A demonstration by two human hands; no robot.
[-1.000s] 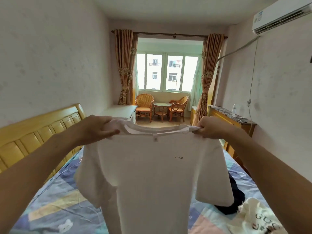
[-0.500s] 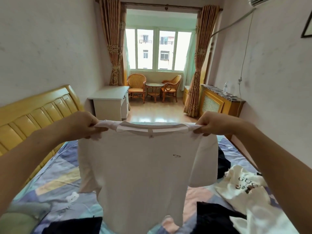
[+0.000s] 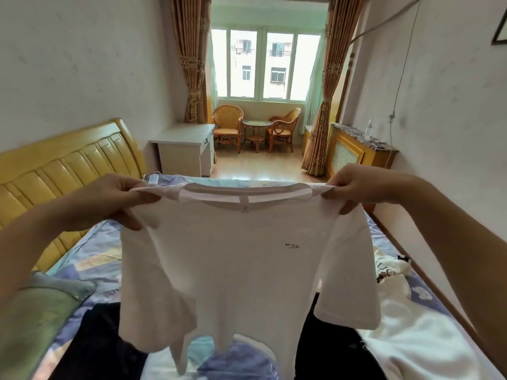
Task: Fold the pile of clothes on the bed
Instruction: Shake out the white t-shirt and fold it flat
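Observation:
A white T-shirt point(image 3: 241, 270) with a small dark chest logo hangs spread out in the air above the bed point(image 3: 90, 259). My left hand point(image 3: 109, 201) pinches its left shoulder and my right hand point(image 3: 359, 187) pinches its right shoulder, so the collar is stretched flat between them. Its hem dangles just over the bedding. Under and around it lie other clothes: a black garment point(image 3: 98, 344) at lower left, another black garment point(image 3: 329, 349) at lower right, and white printed garments point(image 3: 411, 338) to the right.
A green pillow point(image 3: 35, 316) lies at the left by the yellow headboard point(image 3: 63, 165). Beyond the bed stand a white desk point(image 3: 186, 152), wicker chairs with a small table point(image 3: 256, 130) at the window, and a wooden cabinet point(image 3: 356, 152) along the right wall.
My view has tipped downward and the shirt has come lower over the bed. More of the pile shows: the black garments and the green pillow are now in sight. Both hands keep their hold.

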